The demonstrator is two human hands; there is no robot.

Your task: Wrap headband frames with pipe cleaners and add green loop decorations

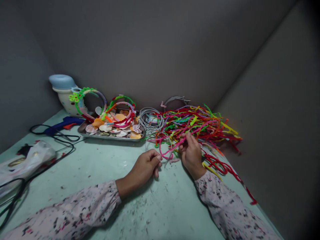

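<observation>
My left hand [149, 162] is closed in a pinch at a thin grey wire loop [168, 137], where a bright pink pipe cleaner [174, 146] meets it. The pipe cleaner curves around beside the wire, and its other stretch runs up to my right hand [191, 152]. Thumb and fingers of the right hand are closed on that stretch. Just behind the hands lies a big tangled heap of coloured pipe cleaners [200, 121]. Coiled grey wire [147, 125] sits left of the heap.
A metal tray [112, 139] holds seashells [120, 133], with coloured pipe-cleaner hoops [105, 96] on it. Left of it are a blue glue gun [60, 125], a black cable [32, 175], a lidded cup [65, 96] and a white plastic bag [37, 156]. Grey walls border the table.
</observation>
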